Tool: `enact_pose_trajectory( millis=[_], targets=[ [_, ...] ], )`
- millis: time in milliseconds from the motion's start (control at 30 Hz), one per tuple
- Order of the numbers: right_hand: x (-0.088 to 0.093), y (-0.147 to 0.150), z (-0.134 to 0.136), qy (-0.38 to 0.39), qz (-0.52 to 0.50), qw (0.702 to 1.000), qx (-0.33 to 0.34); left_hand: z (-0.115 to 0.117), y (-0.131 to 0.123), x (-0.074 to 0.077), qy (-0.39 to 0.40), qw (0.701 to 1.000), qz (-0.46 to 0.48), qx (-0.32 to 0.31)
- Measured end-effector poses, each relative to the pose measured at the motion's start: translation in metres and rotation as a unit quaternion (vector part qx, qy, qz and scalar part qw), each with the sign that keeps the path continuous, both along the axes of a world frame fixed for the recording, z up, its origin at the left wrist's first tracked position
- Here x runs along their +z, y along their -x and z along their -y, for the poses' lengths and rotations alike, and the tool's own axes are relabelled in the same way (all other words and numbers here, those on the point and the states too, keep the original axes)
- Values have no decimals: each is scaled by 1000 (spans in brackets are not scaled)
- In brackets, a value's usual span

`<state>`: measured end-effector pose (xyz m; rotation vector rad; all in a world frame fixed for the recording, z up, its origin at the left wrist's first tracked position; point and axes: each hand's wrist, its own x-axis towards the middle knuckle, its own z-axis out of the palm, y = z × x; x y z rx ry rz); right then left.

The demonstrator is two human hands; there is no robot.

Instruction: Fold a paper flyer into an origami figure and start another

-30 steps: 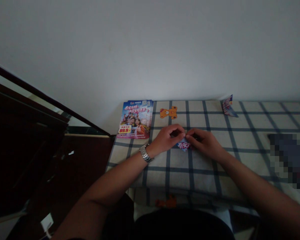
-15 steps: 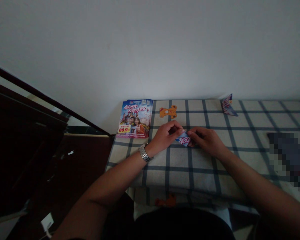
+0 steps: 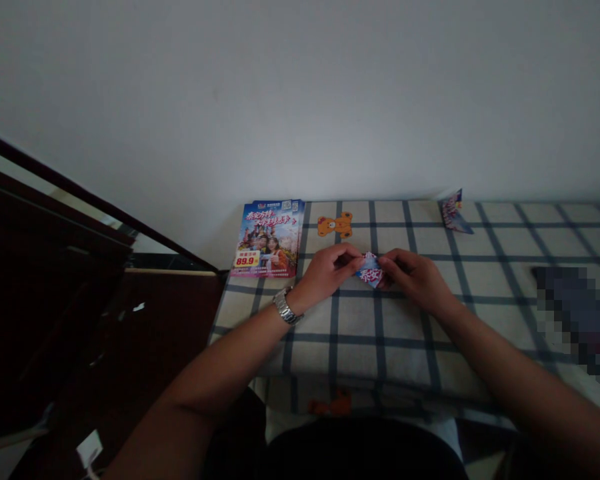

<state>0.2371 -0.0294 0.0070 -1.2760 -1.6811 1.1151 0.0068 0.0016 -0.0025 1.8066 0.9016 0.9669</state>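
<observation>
Between my hands, just above the checked tablecloth, is a small folded paper (image 3: 371, 273) printed in blue, white and pink with lettering. My left hand (image 3: 333, 265), with a metal watch (image 3: 286, 307) at the wrist, pinches its left side. Its right side is gripped by my right hand (image 3: 413, 277), thumb on top and fingers curled beneath. The fingertips hide parts of the paper's edges. A stack of colourful printed flyers (image 3: 267, 240) lies left of my hands. Toward the back right stands another folded paper piece (image 3: 455, 213) in similar print.
The checked tablecloth (image 3: 360, 333) covers the table, which meets a pale wall (image 3: 300, 100). An orange bear print (image 3: 335, 225) shows on the cloth. At the right edge lies a dark, pixelated object (image 3: 585, 313). Dark wooden furniture (image 3: 40, 287) stands on the left.
The folded paper has been turned or refolded between my fingers, so white-and-pink lettering now shows on its near face. Both hands keep their hold in nearly the same place.
</observation>
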Motion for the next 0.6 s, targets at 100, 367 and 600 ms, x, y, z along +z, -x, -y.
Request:
enact_pose_trajectory(
  millis=[100, 367, 600],
  targets=[
    [-1, -1, 0, 4, -5, 1000, 7, 0, 1, 2, -4, 1000, -8, -5],
    [-1, -1, 0, 0, -7, 1000, -6, -2, 1, 0, -12, 1000, -10, 3],
    [0, 0, -2, -1, 2, 1000, -22, -1, 0, 0, -34, 999, -20, 5]
  ],
)
